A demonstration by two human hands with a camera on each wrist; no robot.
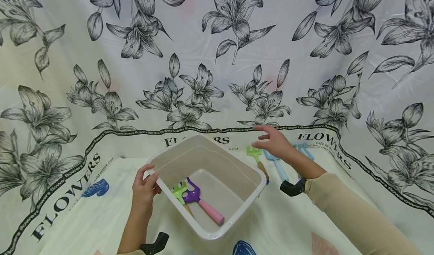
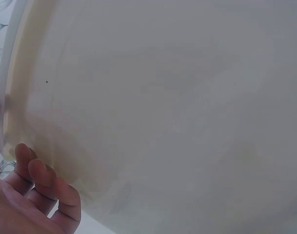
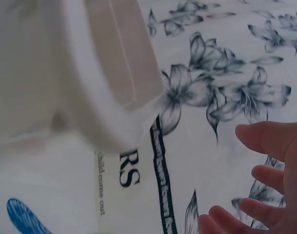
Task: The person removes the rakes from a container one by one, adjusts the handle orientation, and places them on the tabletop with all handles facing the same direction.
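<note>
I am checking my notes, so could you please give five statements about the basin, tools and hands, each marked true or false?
1. The left hand grips the basin by its rim. True.
2. Both hands hold the basin. False: the right hand is apart from it and holds nothing.
3. A purple-headed tool with a pink handle lies in the basin. True.
4. The basin contains only one tool. False: a green-headed tool lies there too.
5. A light blue tool lies outside the basin. True.

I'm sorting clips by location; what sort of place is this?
Probably a staged indoor filming spot: flower-print cloth drapes the back and sides, pale cloth lies below, and black wrist devices are worn.
</note>
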